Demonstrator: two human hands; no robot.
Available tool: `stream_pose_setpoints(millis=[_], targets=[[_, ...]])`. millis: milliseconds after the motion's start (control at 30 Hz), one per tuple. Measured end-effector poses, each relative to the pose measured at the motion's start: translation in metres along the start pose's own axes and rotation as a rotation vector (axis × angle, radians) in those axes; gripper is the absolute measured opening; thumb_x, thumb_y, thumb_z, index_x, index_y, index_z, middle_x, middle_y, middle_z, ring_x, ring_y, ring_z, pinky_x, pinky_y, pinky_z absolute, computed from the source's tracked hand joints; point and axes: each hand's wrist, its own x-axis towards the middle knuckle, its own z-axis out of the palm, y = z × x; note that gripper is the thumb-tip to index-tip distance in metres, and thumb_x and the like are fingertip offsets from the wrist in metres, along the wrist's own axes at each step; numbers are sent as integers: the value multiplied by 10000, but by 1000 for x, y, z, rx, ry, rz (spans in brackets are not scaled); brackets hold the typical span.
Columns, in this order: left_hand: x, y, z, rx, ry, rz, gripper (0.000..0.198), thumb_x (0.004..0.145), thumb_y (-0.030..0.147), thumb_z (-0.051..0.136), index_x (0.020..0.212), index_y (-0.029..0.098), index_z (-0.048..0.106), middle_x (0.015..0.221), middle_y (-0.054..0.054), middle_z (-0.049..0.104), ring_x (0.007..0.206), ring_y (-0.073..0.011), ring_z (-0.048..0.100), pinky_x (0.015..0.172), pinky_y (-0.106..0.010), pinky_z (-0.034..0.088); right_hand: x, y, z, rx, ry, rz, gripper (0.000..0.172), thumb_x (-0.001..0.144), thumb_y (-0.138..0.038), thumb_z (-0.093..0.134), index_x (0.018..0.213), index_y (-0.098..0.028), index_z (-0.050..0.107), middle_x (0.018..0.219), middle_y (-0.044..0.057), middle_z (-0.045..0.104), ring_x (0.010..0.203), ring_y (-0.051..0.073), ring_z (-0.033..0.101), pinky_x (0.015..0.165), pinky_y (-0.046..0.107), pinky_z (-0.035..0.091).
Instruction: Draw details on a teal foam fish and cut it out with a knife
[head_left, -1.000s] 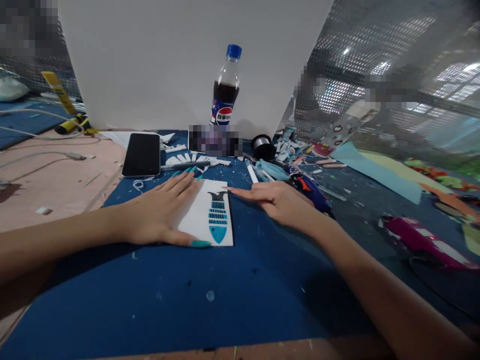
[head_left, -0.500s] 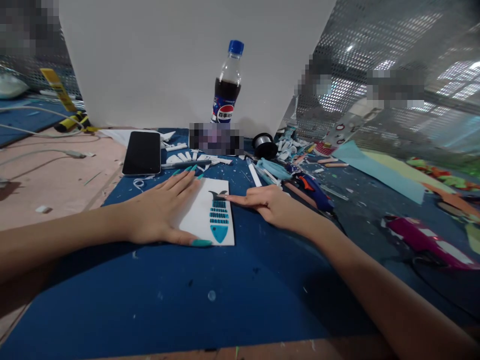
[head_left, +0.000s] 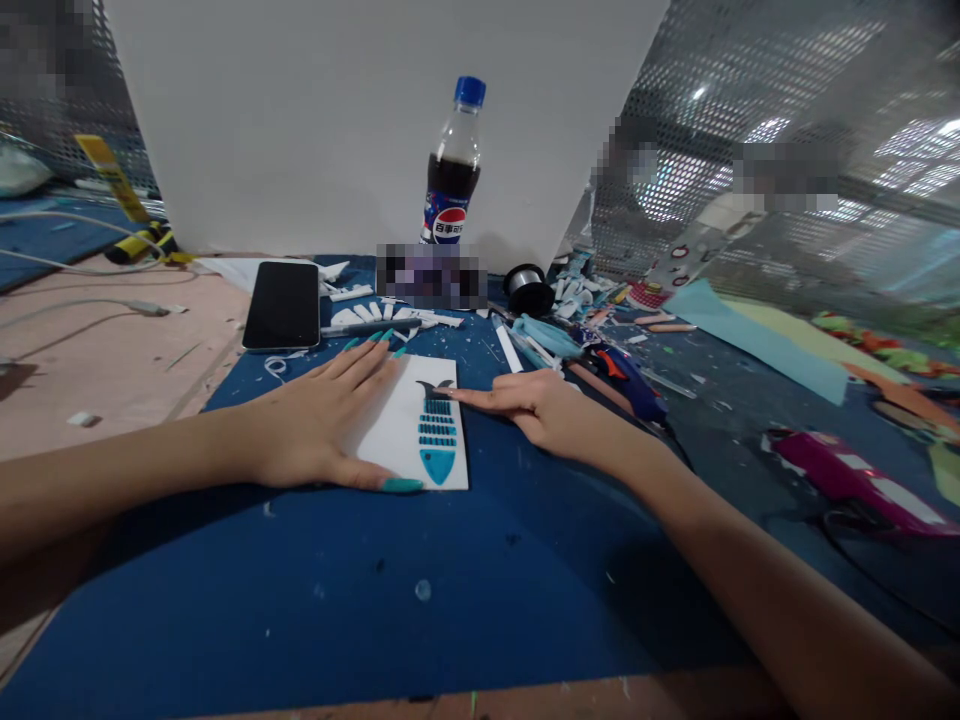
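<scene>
A white card (head_left: 401, 440) with a blue paper fish (head_left: 437, 437) glued on it lies on the blue cutting mat (head_left: 360, 590). My left hand (head_left: 319, 425) lies flat and open on the card's left half, its long teal nails spread. My right hand (head_left: 544, 410) rests beside the card's right edge. Its forefinger is stretched out and its tip presses on the fish's dark tail near the top, while the other fingers are curled under with nothing in them.
A black phone (head_left: 283, 305) and a cola bottle (head_left: 452, 170) stand behind the card before a white board (head_left: 337, 110). A wire spool (head_left: 527, 289), paper scraps, a blue glue gun (head_left: 626, 385) and a pink toy car (head_left: 847, 480) crowd the right side.
My right forefinger slid left from the card's top right corner onto the fish's tail. The left hand stayed flat on the card.
</scene>
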Motion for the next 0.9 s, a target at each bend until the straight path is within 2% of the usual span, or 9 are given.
stream_pose_setpoints(millis=[333, 467, 633, 800, 900], targets=[[0, 5, -5, 5, -29, -5, 1151, 777, 855, 397, 1543, 156, -102, 1606, -138, -123, 1472, -424, -33, 1172, -574, 103, 0, 0, 1, -9, -3, 3, 620, 876, -5, 338, 1398, -262, 550, 712, 22, 530, 626, 144, 441, 676, 277, 378], [0, 5, -5, 17, -24, -16, 1165, 764, 867, 395, 1541, 156, -104, 1606, -125, -144, 1472, -423, -46, 1169, -586, 102, 0, 0, 0, 1, -13, 1, 606, 877, -8, 336, 1400, -226, 550, 711, 26, 516, 625, 148, 447, 659, 279, 370], [0, 7, -8, 3, -73, -35, 1167, 762, 873, 387, 1543, 152, -97, 1603, -134, -147, 1470, -425, -53, 1171, -582, 94, 0, 0, 1, 0, -14, 1, 616, 868, 3, 332, 1399, -220, 550, 705, 23, 507, 619, 146, 431, 664, 282, 368], [1, 4, -6, 5, -12, -1, 1152, 768, 861, 404, 1540, 186, -118, 1608, -107, -148, 1471, -424, -47, 1176, -567, 97, 0, 0, 0, -4, -17, 2, 605, 874, -2, 338, 1399, -217, 550, 701, 21, 507, 610, 142, 423, 653, 276, 367], [1, 4, -5, 9, -35, -16, 1161, 763, 867, 395, 1545, 161, -92, 1608, -119, -143, 1469, -435, -34, 1174, -571, 102, 0, -1, 0, -14, -5, 1, 615, 864, 8, 349, 1393, -227, 555, 688, 16, 509, 615, 141, 437, 646, 266, 368]])
